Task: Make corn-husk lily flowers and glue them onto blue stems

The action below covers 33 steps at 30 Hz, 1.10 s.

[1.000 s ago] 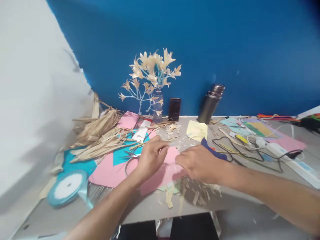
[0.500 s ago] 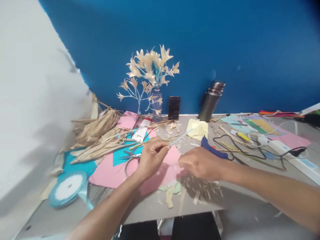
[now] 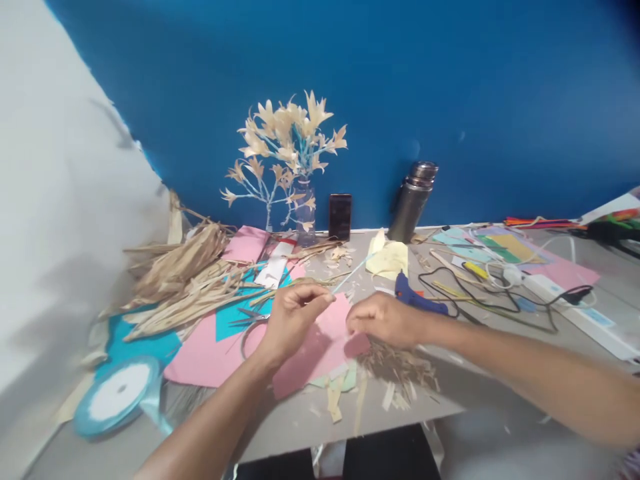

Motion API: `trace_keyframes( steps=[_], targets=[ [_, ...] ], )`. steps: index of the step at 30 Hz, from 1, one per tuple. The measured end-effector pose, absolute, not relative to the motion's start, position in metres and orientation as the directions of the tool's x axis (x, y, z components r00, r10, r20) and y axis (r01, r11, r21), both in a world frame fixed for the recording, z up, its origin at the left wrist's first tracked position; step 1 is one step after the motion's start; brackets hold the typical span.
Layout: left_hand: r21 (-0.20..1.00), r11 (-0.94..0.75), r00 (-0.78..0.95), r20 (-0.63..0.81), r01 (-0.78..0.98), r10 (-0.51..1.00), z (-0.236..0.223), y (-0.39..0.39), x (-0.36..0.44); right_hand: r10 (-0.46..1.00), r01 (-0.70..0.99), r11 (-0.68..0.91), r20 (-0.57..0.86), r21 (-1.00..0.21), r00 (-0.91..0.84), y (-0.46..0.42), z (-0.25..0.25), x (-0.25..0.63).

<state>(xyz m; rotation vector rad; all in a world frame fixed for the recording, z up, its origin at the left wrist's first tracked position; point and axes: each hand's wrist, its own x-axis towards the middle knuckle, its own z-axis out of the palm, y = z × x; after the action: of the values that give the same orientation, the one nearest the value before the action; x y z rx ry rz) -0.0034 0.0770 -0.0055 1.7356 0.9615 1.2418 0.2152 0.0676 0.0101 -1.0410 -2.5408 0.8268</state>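
Between the thumb and fingers of my left hand [image 3: 295, 317] is a thin pale-blue wrapped stem [image 3: 353, 274]. It slants up to the right, and a pale petal-like piece shows by its far tip, in front of the yellow paper [image 3: 395, 259]. My right hand [image 3: 383, 320] is closed a short way to the right, its fingertips pinched above the pink paper [image 3: 305, 367]. Whatever lies in that pinch is hidden or too small to name. Scissors [image 3: 253, 322] lie just left of my left hand. A blue glue gun [image 3: 420, 300] rests behind my right wrist.
Dried husks [image 3: 185, 267] and a blue ribbon spool [image 3: 120, 393] lie at left. Cream flowers [image 3: 287, 133] stand in a glass bottle [image 3: 304, 213], near a phone [image 3: 341, 217] and a leaning flask [image 3: 414, 203]. Cables and a power strip [image 3: 575, 313] occupy the right; scraps [image 3: 400, 367] lie in front.
The view has shifted slightly right. The stem is now steeper, and the pale piece by its tip has come into sight. My right hand has moved a little up, still pinched.
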Motion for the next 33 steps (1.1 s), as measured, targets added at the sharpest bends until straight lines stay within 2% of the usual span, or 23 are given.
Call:
trace_keyframes(
  steps=[2, 3, 4, 5, 6, 8, 10, 12, 14, 15, 16, 18, 19, 20, 21, 22, 24, 26, 28, 30, 32, 33],
  targets=[
    [0.846, -0.455, 0.26, 0.389, 0.279, 0.884, -0.011, 0.077, -0.001, 0.637, 0.585, 0.75, 0.098, -0.31, -0.765, 0.046, 0.018, 0.201],
    [0.804, -0.494, 0.319, 0.398, 0.33, 0.86, -0.013, 0.075, 0.001, 0.623, 0.597, 0.778, 0.117, -0.194, -0.774, 0.042, 0.027, 0.195],
    [0.766, -0.54, 0.403, 0.398, 0.348, 0.824, -0.014, 0.072, 0.003, 0.618, 0.605, 0.785, 0.121, -0.133, -0.777, 0.044, 0.037, 0.189],
    [0.744, -0.579, 0.491, 0.387, 0.333, 0.78, -0.014, 0.068, 0.005, 0.636, 0.625, 0.771, 0.122, -0.122, -0.762, 0.052, 0.046, 0.187],
    [0.742, -0.6, 0.567, 0.367, 0.299, 0.737, -0.012, 0.065, 0.005, 0.651, 0.633, 0.757, 0.104, -0.165, -0.752, 0.064, 0.054, 0.188],
    [0.785, -0.581, 0.642, 0.334, 0.215, 0.69, -0.007, 0.06, 0.004, 0.658, 0.599, 0.696, 0.018, -0.396, -0.752, 0.093, 0.06, 0.199],
    [0.853, -0.504, 0.604, 0.331, 0.137, 0.725, -0.001, 0.062, 0.0, 0.688, 0.57, 0.554, -0.052, -0.607, -0.724, 0.112, 0.053, 0.214],
    [0.911, -0.408, 0.502, 0.326, 0.061, 0.801, 0.001, 0.068, -0.004, 0.701, 0.575, 0.449, -0.129, -0.684, -0.701, 0.113, 0.038, 0.223],
    [0.937, -0.347, 0.385, 0.305, 0.044, 0.871, -0.001, 0.075, -0.006, 0.697, 0.573, 0.448, -0.133, -0.686, -0.704, 0.095, 0.022, 0.223],
    [0.935, -0.345, 0.336, 0.301, 0.08, 0.892, -0.003, 0.077, -0.006, 0.674, 0.567, 0.501, -0.116, -0.654, -0.729, 0.081, 0.017, 0.219],
    [0.921, -0.363, 0.298, 0.309, 0.144, 0.903, -0.006, 0.079, -0.005, 0.653, 0.575, 0.59, -0.085, -0.567, -0.753, 0.067, 0.016, 0.214],
    [0.847, -0.439, 0.289, 0.357, 0.301, 0.888, -0.011, 0.079, -0.003, 0.646, 0.624, 0.725, -0.024, -0.291, -0.763, 0.047, 0.026, 0.203],
    [0.799, -0.486, 0.332, 0.378, 0.353, 0.864, -0.012, 0.077, -0.001, 0.644, 0.632, 0.75, 0.002, -0.196, -0.765, 0.044, 0.035, 0.199],
    [0.763, -0.53, 0.402, 0.383, 0.37, 0.832, -0.012, 0.074, 0.0, 0.652, 0.641, 0.751, 0.023, -0.159, -0.758, 0.047, 0.046, 0.197],
    [0.748, -0.564, 0.487, 0.369, 0.35, 0.792, -0.011, 0.071, 0.0, 0.673, 0.658, 0.732, 0.037, -0.176, -0.738, 0.056, 0.056, 0.198],
    [0.759, -0.576, 0.565, 0.345, 0.302, 0.75, -0.008, 0.068, 0.0, 0.683, 0.657, 0.713, 0.032, -0.245, -0.73, 0.069, 0.064, 0.202],
    [0.834, -0.524, 0.636, 0.311, 0.174, 0.706, -0.002, 0.065, -0.002, 0.643, 0.599, 0.662, -0.069, -0.45, -0.763, 0.095, 0.069, 0.216],
    [0.906, -0.418, 0.559, 0.314, 0.063, 0.767, 0.002, 0.068, -0.004, 0.626, 0.595, 0.496, -0.214, -0.632, -0.75, 0.107, 0.058, 0.227],
    [0.942, -0.334, 0.416, 0.29, 0.034, 0.862, 0.002, 0.074, -0.006, 0.615, 0.581, 0.387, -0.269, -0.715, -0.741, 0.098, 0.04, 0.23],
    [0.936, -0.329, 0.311, 0.279, 0.123, 0.909, -0.002, 0.08, -0.006, 0.627, 0.555, 0.459, -0.189, -0.694, -0.756, 0.075, 0.026, 0.225],
    [0.879, -0.395, 0.297, 0.315, 0.268, 0.901, -0.006, 0.082, -0.005, 0.659, 0.582, 0.646, -0.023, -0.494, -0.752, 0.055, 0.028, 0.218],
    [0.839, -0.443, 0.337, 0.337, 0.315, 0.879, -0.007, 0.081, -0.004, 0.673, 0.605, 0.692, 0.051, -0.393, -0.737, 0.052, 0.035, 0.216]
  ],
)
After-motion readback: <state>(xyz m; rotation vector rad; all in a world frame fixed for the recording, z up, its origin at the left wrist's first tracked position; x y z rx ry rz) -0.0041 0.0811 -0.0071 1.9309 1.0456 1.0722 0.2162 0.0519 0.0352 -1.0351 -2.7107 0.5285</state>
